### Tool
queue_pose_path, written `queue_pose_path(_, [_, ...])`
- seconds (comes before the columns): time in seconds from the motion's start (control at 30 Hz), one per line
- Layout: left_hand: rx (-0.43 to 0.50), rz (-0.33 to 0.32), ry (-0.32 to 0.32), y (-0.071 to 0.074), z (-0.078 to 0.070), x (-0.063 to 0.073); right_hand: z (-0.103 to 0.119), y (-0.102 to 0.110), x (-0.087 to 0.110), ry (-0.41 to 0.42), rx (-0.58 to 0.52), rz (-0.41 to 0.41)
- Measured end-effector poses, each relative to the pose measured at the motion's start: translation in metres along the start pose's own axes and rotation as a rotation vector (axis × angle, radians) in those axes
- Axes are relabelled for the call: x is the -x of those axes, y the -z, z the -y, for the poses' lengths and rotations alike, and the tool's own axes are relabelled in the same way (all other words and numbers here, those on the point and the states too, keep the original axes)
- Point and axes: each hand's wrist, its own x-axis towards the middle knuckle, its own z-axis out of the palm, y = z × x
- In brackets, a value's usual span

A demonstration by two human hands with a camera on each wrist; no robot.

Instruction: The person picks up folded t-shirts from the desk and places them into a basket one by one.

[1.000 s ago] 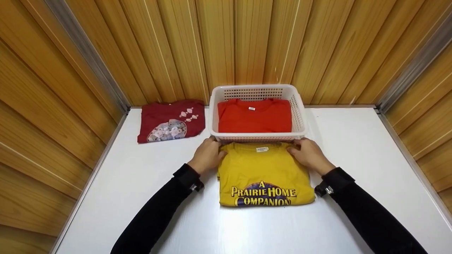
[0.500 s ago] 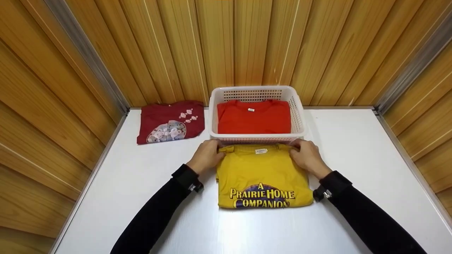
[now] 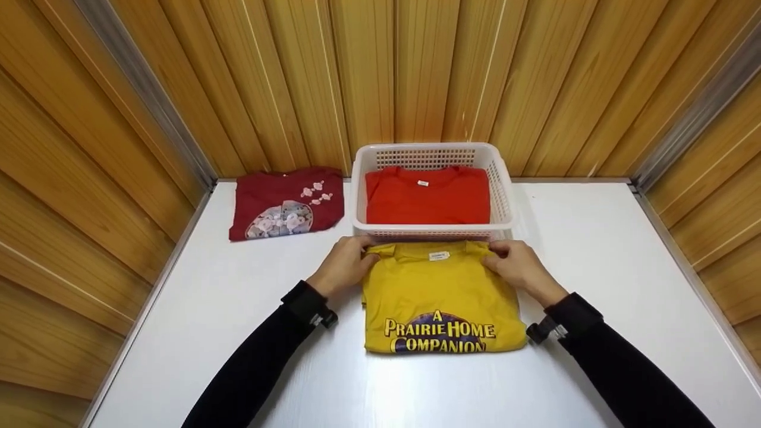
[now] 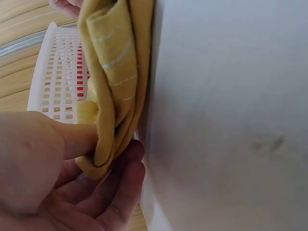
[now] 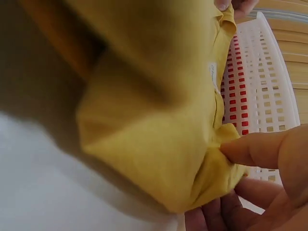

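A folded yellow T-shirt point(image 3: 443, 291) with "A Prairie Home Companion" lettering lies in front of the basket, its collar and small white label toward the back. My left hand point(image 3: 346, 264) pinches its far left corner; in the left wrist view the thumb lies over the folded layers point(image 4: 115, 72) and the fingers are beneath. At the far right corner my right hand point(image 3: 518, 263) pinches the cloth point(image 5: 219, 168) between thumb and fingers, as the right wrist view shows. A white plastic basket point(image 3: 433, 229) stands just beyond both hands, holding a folded red T-shirt point(image 3: 428, 199).
Left of the basket, a folded dark red T-shirt point(image 3: 289, 205) with a floral print lies on the white table point(image 3: 250, 333). Wood-grain panels point(image 3: 416, 71) rise behind the table and along both sides.
Both hands keep their grip on the yellow T-shirt's far corners. The shirt and hands have shifted very slightly toward the near edge, and the shirt's collar edge now sits a little farther from the basket.
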Motion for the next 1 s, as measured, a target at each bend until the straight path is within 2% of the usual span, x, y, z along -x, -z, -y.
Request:
queue_pose_path(0.2, [-0.001,0.000,-0.042,0.004,0.002,0.005,-0.004,0.005,0.000,0.035,0.021,-0.058])
queue_pose_path(0.4, [-0.017,-0.052,-0.092,0.017,-0.003,0.010,0.002,0.019,0.009,0.102,0.001,-0.103])
queue_pose_path(0.57, [-0.060,-0.136,-0.158,0.033,-0.010,0.012,0.016,0.032,0.017,0.165,-0.019,-0.140])
queue_pose_path(0.7, [-0.058,-0.193,-0.206,0.048,-0.019,0.009,0.027,0.044,0.021,0.204,-0.014,-0.174])
queue_pose_path(0.87, [0.005,-0.200,-0.214,0.068,-0.035,0.003,0.042,0.060,0.024,0.222,-0.012,-0.215])
queue_pose_path(1.0, [0.018,-0.208,-0.241,0.085,-0.050,-0.002,0.056,0.074,0.024,0.249,-0.017,-0.260])
